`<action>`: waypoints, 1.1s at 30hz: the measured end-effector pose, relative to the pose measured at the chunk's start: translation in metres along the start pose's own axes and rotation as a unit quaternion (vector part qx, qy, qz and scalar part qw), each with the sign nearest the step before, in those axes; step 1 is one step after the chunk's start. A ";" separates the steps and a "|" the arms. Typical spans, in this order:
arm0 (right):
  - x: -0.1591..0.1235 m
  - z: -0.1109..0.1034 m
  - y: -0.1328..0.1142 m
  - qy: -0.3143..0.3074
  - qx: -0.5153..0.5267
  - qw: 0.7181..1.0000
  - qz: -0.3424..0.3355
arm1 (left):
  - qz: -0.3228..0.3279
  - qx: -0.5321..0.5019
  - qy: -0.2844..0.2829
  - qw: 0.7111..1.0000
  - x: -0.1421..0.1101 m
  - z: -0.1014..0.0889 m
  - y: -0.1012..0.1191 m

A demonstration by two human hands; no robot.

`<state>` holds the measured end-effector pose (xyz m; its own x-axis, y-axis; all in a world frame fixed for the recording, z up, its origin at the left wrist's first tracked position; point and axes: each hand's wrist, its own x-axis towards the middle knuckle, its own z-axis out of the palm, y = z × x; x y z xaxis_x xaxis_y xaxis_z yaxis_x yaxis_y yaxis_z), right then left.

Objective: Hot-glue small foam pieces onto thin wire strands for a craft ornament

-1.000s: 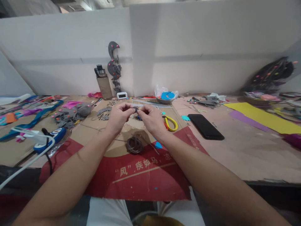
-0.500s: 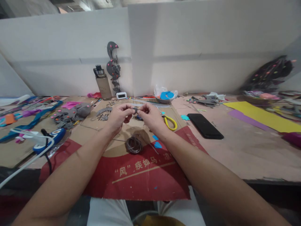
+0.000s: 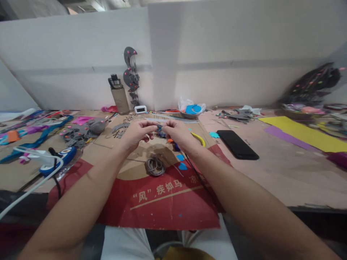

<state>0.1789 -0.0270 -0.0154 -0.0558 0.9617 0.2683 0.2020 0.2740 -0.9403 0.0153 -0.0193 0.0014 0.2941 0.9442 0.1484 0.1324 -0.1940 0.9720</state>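
My left hand (image 3: 139, 134) and my right hand (image 3: 176, 131) are raised over the cardboard, fingertips pinched and almost meeting. Whatever small piece lies between them is too small to make out. Partly hidden under my right hand is a blue and orange thing (image 3: 170, 140); a black cord (image 3: 195, 169) runs beside my right forearm. The yellow handle (image 3: 199, 138) of a tool shows behind that hand. Below both hands lies a coil of grey cord (image 3: 155, 166), with blue paper cutouts (image 3: 182, 166) to its right. Grey curved cut pieces (image 3: 119, 130) lie left of my left hand.
Red-printed cardboard (image 3: 162, 213) covers the near table. A black phone (image 3: 238, 144) and yellow sheet (image 3: 306, 133) lie right. At the back stand a bottle (image 3: 120, 99), small clock (image 3: 140, 109) and bowl (image 3: 191, 111). A blue power strip (image 3: 63, 158) with cables is left.
The small dark piece seen between my fingertips is now hardly visible. My right hand has shifted slightly right, covering more of the yellow handle. The orange part and black cord now show.
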 end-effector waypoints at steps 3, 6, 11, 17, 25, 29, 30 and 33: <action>-0.001 0.000 0.000 -0.018 -0.043 0.999 -0.017 | 0.029 0.058 0.014 0.998 0.000 0.000 0.000; -0.003 0.001 -0.002 -0.020 -0.080 0.996 -0.040 | 0.042 0.118 0.018 0.992 -0.001 0.001 0.001; -0.006 0.003 -0.005 -0.013 -0.098 0.993 -0.069 | 0.048 0.170 0.043 0.983 -0.006 0.007 0.006; -0.004 0.001 -0.002 -0.025 -0.106 0.994 -0.029 | -0.007 0.065 -0.007 0.998 -0.003 0.004 0.004; 0.002 -0.003 0.003 -0.050 -0.104 0.993 -0.011 | -0.047 -0.035 -0.093 0.994 -0.001 -0.010 0.003; 0.001 -0.002 0.003 -0.056 -0.111 0.992 -0.009 | -0.028 0.008 -0.080 0.996 -0.001 -0.006 0.001; 0.000 -0.001 0.002 -0.055 -0.117 0.992 -0.013 | -0.020 0.023 -0.073 0.997 -0.001 -0.005 0.001; -0.003 0.000 -0.001 -0.044 -0.139 0.989 -0.036 | -0.004 0.067 -0.060 0.996 -0.001 -0.003 0.000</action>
<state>0.1785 -0.0301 -0.0154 -0.1613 0.9395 0.3022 0.4553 0.3425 -0.8218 0.0124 -0.0191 0.0018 0.4029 0.9086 0.1100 0.2580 -0.2281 0.9388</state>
